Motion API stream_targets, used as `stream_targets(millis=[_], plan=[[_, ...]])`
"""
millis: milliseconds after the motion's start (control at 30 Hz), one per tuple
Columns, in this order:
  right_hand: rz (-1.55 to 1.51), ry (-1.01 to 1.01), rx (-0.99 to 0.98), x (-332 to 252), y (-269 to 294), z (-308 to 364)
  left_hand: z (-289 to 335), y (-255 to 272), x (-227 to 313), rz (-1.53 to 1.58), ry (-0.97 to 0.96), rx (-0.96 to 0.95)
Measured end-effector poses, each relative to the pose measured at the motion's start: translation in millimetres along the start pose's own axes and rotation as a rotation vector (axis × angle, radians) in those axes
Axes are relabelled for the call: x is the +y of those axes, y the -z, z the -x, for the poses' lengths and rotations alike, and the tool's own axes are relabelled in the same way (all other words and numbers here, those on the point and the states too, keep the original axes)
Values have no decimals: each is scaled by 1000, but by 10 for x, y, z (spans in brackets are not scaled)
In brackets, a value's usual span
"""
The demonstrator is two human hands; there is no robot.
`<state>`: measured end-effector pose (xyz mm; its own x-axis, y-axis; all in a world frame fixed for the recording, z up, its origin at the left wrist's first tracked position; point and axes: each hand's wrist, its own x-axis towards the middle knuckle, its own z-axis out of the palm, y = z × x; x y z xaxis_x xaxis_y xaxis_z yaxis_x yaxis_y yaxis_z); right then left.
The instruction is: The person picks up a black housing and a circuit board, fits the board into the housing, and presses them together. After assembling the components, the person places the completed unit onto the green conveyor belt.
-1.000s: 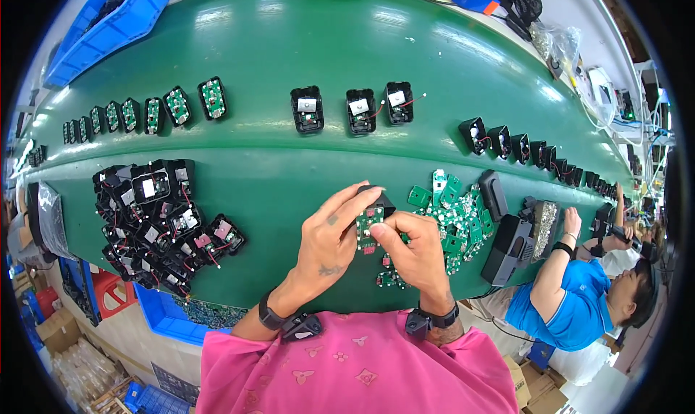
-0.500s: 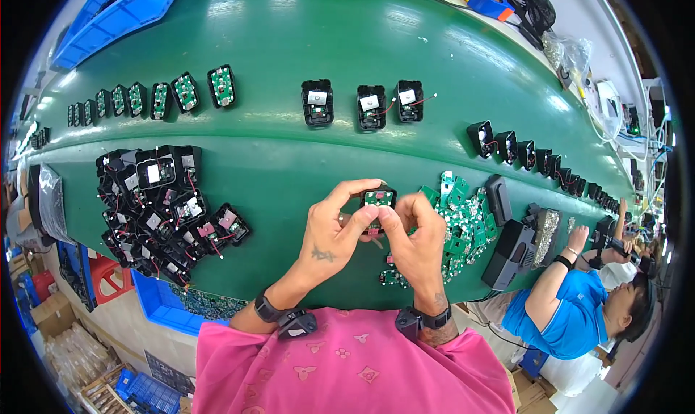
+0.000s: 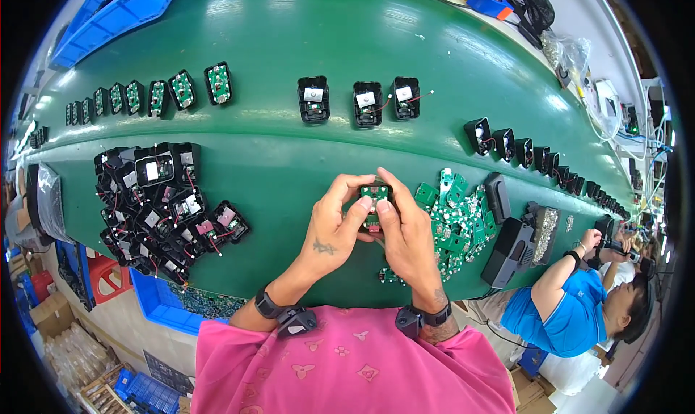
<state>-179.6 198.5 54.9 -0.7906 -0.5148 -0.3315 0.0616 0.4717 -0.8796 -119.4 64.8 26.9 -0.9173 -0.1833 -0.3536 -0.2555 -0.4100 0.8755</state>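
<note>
Between my two hands, in front of my chest, is a small black plastic housing [image 3: 389,185] with a green circuit board [image 3: 375,192] in it. My left hand [image 3: 334,222] grips its left side, thumb pressed on the board. From the right, my right hand [image 3: 405,229] wraps the housing, its thumb also on the board beside the other. A reddish part [image 3: 373,228] shows at the board's near end. Fingers hide much of the housing. Just right of my right hand lies a heap of loose green circuit boards [image 3: 460,229].
At left lies a pile of black housings with wires [image 3: 148,211]. Rows of housings with boards [image 3: 218,84], and open housings [image 3: 368,104], stand farther back. A dark grey device [image 3: 509,253] sits right, near a co-worker in a blue shirt [image 3: 565,305]. A blue bin [image 3: 156,302] is below the table edge.
My right hand's fingers have moved from a curled position to stretch along the housing's right side. Both thumbs now press on the board, slightly apart. The co-worker's arm has shifted slightly.
</note>
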Motion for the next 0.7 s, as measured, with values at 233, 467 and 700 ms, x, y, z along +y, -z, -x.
stream_targets(millis=[233,467,700], plan=[[-312,98,80,153,-256,-67,22,-4,-19,-265,-262,165],[-606,164,14,93,-478,-279,-9,138,189,-563,-462,312],[-117,243,154,-110,-211,-454,-755,873,691,-617,-253,716]])
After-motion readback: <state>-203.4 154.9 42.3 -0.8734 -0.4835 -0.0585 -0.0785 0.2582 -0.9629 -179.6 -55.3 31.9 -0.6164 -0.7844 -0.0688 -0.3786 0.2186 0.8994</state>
